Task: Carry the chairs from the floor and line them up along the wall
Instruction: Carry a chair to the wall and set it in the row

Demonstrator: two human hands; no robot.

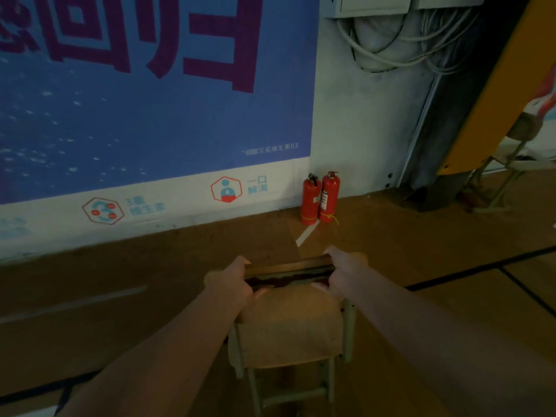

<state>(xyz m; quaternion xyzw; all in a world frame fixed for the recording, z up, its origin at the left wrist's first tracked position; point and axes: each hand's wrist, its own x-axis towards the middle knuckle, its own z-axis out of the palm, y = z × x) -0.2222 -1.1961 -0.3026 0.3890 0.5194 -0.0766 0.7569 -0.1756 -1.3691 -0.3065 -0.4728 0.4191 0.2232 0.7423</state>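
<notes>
A small chair (pixel 288 329) with a tan wooden seat and pale metal legs hangs in front of me, tipped so its seat faces me and its legs point down toward me. My left hand (pixel 233 281) grips the left end of its dark top edge. My right hand (pixel 340 272) grips the right end of the same edge. The wall (pixel 355 115) with a large blue poster (pixel 150 100) stands a short way ahead of the chair.
Two red fire extinguishers (pixel 320 198) stand on the brown floor against the wall, ahead and slightly right. Cables hang from a box at the upper right. A yellow slanted panel and another metal-framed chair (pixel 499 176) are at the far right. Dark lines cross the floor.
</notes>
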